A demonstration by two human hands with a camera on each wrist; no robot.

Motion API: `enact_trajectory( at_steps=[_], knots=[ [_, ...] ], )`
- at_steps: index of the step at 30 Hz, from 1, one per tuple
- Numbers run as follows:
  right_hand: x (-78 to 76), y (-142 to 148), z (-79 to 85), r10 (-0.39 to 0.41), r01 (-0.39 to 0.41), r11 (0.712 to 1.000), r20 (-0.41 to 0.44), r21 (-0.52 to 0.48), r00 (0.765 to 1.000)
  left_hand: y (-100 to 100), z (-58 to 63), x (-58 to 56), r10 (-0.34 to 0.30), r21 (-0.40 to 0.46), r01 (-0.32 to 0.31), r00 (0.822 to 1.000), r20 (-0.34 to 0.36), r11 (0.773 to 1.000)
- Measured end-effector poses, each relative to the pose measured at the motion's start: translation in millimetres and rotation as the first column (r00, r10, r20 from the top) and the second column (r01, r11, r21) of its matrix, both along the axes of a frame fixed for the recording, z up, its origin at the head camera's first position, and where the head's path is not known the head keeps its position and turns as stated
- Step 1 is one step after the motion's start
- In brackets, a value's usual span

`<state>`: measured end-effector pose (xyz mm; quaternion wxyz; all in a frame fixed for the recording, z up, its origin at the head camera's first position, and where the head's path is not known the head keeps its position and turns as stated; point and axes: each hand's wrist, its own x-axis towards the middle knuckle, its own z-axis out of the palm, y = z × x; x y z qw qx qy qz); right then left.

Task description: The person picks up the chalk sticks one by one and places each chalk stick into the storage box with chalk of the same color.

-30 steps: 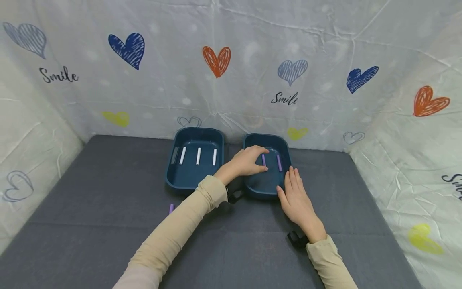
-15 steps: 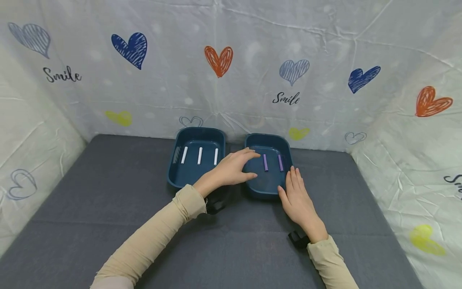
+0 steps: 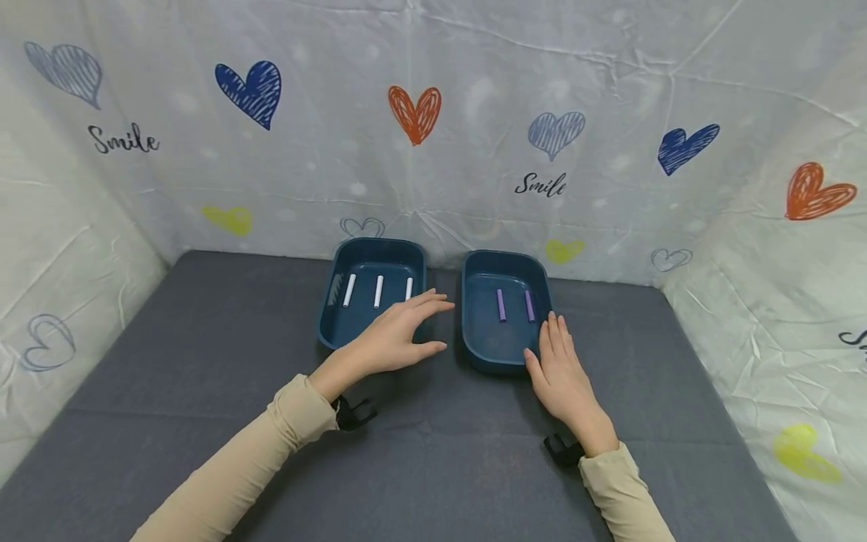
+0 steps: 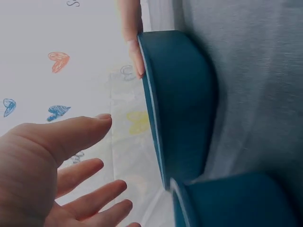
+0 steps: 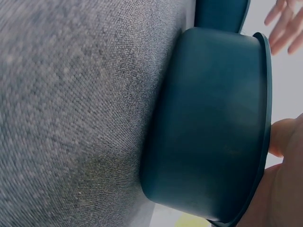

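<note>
My left hand (image 3: pixel 391 337) hovers over the right front part of the left blue tray (image 3: pixel 327 331), fingers spread and holding nothing. Three white chalk sticks (image 3: pixel 378 291) lie side by side in that tray; the rightmost is partly covered by my fingers. In the right blue tray (image 3: pixel 497 363), two purple chalk sticks (image 3: pixel 501 306) lie roughly parallel. My right hand (image 3: pixel 564 376) rests with straight fingers against the right tray's near right rim. In the left wrist view, the left thumb and fingers (image 4: pixel 83 135) are apart with nothing between them.
Both trays stand at the back of a dark grey cloth-covered table (image 3: pixel 447 482), a narrow gap between them. A white curtain (image 3: pixel 474 150) printed with hearts rises behind and at the sides. Dark wrist straps (image 3: pixel 354 414) are on both arms.
My left hand has drawn back leftward from above the right tray, uncovering the purple chalk. A purple stick seen earlier on the table is now out of sight near the left arm. The right hand stays put.
</note>
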<state>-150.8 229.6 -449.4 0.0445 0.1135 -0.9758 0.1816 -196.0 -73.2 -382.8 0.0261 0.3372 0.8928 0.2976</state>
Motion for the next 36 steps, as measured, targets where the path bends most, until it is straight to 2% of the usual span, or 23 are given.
enact_trajectory(
  at_steps=[4,7,12,20,25,29,36],
  knots=[
    [-0.5,-1,0.0,-0.001,0.001,1.0,-0.005,0.006,1.0,-19,-6.2,10.9,0.012,0.064,-0.014,0.999,0.04,0.998],
    [-1.0,-1,0.1,-0.005,0.005,1.0,-0.009,0.014,1.0,-32,-9.9,18.8,0.01,0.121,-0.015,0.999,0.039,0.992],
    [-0.5,-1,0.4,-0.005,0.005,1.0,-0.003,0.011,1.0,-52,-15.0,34.5,0.011,0.208,-0.01,1.0,-0.003,0.978],
    [0.1,0,0.3,0.0,0.0,1.0,-0.012,0.009,1.0,-92,-32.9,56.2,0.08,0.311,-0.052,0.994,-0.079,0.949],
    [-0.1,-1,-0.1,0.003,-0.003,1.0,-0.009,0.004,1.0,-117,-47.6,65.4,0.126,0.373,-0.084,0.988,-0.089,0.924],
    [-0.4,0,-0.8,0.003,-0.003,1.0,-0.011,0.006,1.0,-132,-59.2,71.6,0.162,0.388,-0.118,0.983,-0.083,0.914],
    [-0.5,0,-0.8,0.004,-0.004,1.0,-0.024,0.002,1.0,-149,-78.2,72.8,0.181,0.403,-0.161,0.983,-0.012,0.901]
  ],
)
